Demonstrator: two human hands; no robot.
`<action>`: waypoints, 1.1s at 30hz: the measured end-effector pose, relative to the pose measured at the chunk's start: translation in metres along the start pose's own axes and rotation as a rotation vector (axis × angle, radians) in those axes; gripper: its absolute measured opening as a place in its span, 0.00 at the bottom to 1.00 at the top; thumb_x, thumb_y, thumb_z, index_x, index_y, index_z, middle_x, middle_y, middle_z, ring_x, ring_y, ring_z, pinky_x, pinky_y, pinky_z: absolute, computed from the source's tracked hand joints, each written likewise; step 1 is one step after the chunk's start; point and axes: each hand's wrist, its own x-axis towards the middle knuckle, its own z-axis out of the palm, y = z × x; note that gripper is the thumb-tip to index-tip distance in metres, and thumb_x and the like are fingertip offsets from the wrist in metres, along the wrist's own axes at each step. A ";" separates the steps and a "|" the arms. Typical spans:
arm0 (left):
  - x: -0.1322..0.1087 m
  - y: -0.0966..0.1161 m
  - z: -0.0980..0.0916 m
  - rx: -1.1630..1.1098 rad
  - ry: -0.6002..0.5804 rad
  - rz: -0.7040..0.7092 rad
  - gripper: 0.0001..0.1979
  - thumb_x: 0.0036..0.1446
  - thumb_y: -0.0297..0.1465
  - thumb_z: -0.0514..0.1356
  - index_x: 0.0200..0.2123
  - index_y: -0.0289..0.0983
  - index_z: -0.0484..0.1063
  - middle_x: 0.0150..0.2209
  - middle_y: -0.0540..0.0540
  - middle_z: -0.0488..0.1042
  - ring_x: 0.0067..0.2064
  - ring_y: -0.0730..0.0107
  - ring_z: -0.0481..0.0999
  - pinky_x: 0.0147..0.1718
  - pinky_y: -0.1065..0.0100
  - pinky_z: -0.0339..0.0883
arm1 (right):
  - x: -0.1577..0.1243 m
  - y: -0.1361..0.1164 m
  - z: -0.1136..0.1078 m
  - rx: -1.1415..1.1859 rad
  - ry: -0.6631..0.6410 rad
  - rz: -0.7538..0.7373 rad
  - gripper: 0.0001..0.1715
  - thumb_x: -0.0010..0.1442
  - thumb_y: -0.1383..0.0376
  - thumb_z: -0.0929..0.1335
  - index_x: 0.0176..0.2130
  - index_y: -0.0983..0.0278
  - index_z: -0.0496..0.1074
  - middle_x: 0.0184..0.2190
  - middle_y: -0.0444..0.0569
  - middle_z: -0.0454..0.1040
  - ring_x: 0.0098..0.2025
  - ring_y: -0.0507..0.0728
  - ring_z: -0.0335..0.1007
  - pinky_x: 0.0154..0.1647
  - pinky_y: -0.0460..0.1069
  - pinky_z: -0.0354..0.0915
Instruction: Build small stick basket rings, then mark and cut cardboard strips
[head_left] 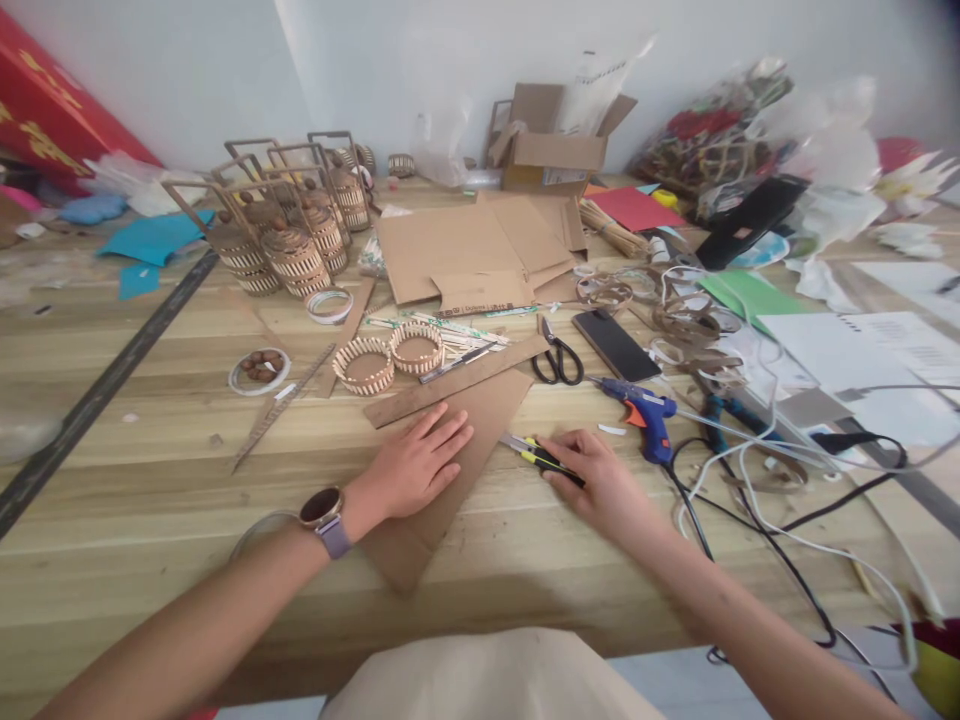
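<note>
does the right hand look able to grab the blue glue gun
Probably yes, once the right hand sets down the cutter; the glue gun lies close, with only a small white scrap between them.

The left hand point(412, 468) lies flat, palm down, its fingers point(448, 432) slightly spread and pointing forward and inward; the left wrist point(361, 508) sits just behind them, the left forearm point(217, 610) slanting back outward. Right of those fingertips, apart from them, the right hand point(600, 480) grips, fingers curled and pointing left, with the right forearm point(735, 610) trailing behind them, outward
</note>
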 end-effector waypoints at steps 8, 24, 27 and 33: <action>0.000 0.001 0.001 0.010 0.004 -0.006 0.26 0.74 0.40 0.43 0.69 0.36 0.56 0.72 0.45 0.53 0.73 0.53 0.44 0.69 0.50 0.49 | -0.002 -0.007 0.000 -0.002 -0.031 -0.006 0.24 0.63 0.65 0.65 0.58 0.62 0.74 0.45 0.57 0.72 0.48 0.65 0.69 0.52 0.61 0.69; 0.001 -0.001 0.003 0.041 0.041 0.025 0.26 0.74 0.38 0.42 0.68 0.34 0.58 0.71 0.43 0.55 0.73 0.52 0.48 0.68 0.50 0.50 | -0.024 -0.021 0.004 -0.029 -0.062 -0.017 0.24 0.65 0.66 0.64 0.59 0.66 0.72 0.45 0.58 0.71 0.48 0.64 0.68 0.50 0.59 0.70; 0.001 -0.001 0.003 0.029 0.056 0.028 0.26 0.74 0.38 0.42 0.68 0.34 0.58 0.71 0.43 0.56 0.73 0.52 0.47 0.69 0.51 0.50 | -0.021 -0.025 0.005 -0.031 -0.072 -0.008 0.24 0.64 0.67 0.65 0.59 0.65 0.72 0.44 0.57 0.72 0.48 0.64 0.68 0.49 0.60 0.70; 0.001 -0.002 0.001 0.007 0.048 0.025 0.26 0.74 0.38 0.41 0.68 0.34 0.58 0.71 0.42 0.56 0.73 0.53 0.47 0.69 0.51 0.50 | -0.025 -0.032 0.005 -0.022 -0.092 -0.024 0.24 0.65 0.67 0.65 0.60 0.66 0.71 0.45 0.57 0.71 0.48 0.63 0.68 0.51 0.59 0.70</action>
